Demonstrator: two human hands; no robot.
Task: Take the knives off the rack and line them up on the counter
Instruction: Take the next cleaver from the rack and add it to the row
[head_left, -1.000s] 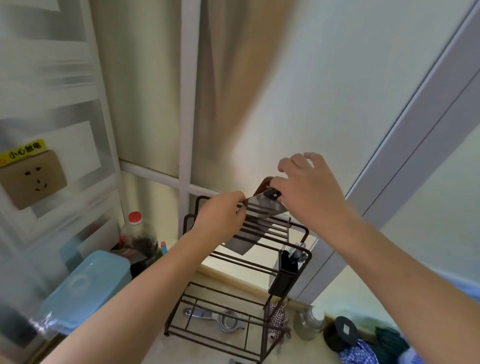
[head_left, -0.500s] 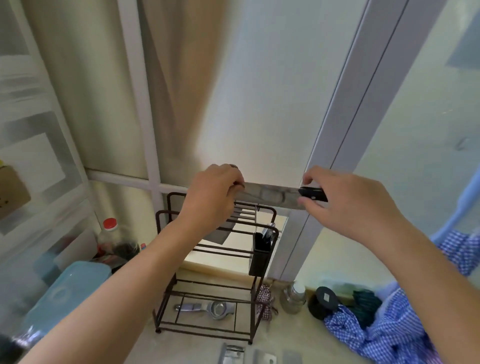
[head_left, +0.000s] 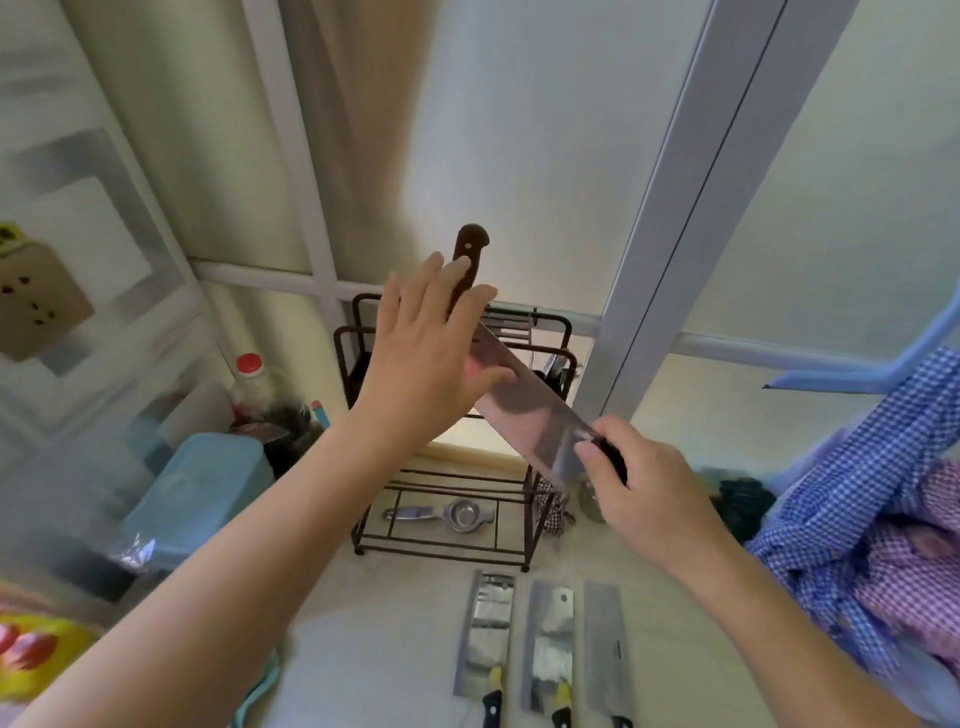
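My right hand (head_left: 639, 488) grips the black handle of a steel cleaver (head_left: 524, 410), held in the air in front of the dark wire rack (head_left: 345, 358); its blade slants up to the left. My left hand (head_left: 426, 358) is spread flat, with the thumb against the far end of that blade. Behind its fingers a brown-handled knife (head_left: 470, 252) stands upright in the rack. Three cleavers lie side by side on the counter in front of the rack, handles toward me: left (head_left: 485, 634), middle (head_left: 550, 644), right (head_left: 605, 649).
A metal squeezer (head_left: 452, 514) lies on the rack's bottom shelf. A light blue lidded box (head_left: 197, 493) and a red-capped bottle (head_left: 250, 366) stand to the left. Blue and purple checked cloth (head_left: 872, 499) is heaped at the right. A wall socket (head_left: 36, 301) is at far left.
The cleaver has come off the rack and swung down to the right, handle low. My left hand released the blade's end and spread open. The view tilted down, showing the laid-out cleavers.
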